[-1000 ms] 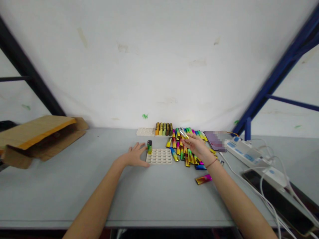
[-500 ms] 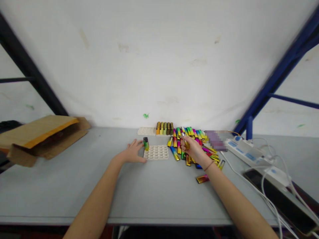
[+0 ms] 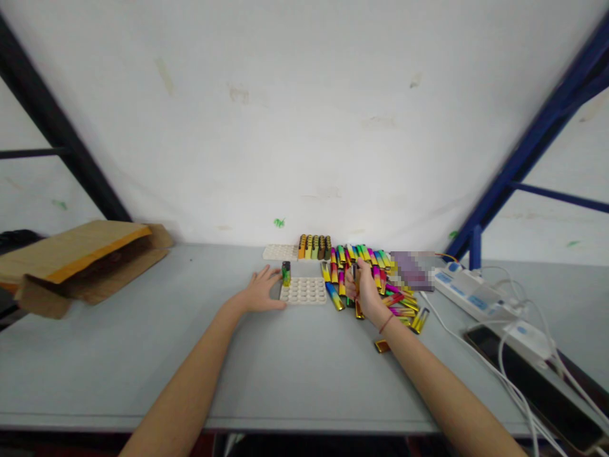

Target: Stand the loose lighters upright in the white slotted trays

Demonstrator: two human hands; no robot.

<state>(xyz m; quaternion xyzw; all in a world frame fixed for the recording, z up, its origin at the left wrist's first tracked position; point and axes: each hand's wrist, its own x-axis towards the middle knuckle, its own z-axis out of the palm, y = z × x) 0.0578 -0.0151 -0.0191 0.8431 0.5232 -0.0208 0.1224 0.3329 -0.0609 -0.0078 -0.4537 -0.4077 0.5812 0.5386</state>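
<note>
My left hand (image 3: 261, 291) lies at the left edge of a white tray with rows of round holes (image 3: 304, 292). Its fingers are spread, with the thumb at the tray's near corner and the fingertips close to a green and yellow lighter (image 3: 286, 274). That lighter stands upright at the tray's far left corner. Over a pile of shiny multicoloured lighters (image 3: 335, 296), my right hand (image 3: 366, 289) is closed around a lighter (image 3: 354, 274), held roughly upright and mostly covered by the fingers.
Behind, a second white tray (image 3: 280, 252) sits beside a block of upright lighters (image 3: 314, 247) against the wall. To the right are a power strip (image 3: 490, 298), white cables and a dark phone-like slab (image 3: 533, 381). An open cardboard box (image 3: 95, 254) lies at left.
My left hand and the tray, with its standing lighter, have shifted slightly right. My right hand has turned, and the lighter in it is now more upright.
</note>
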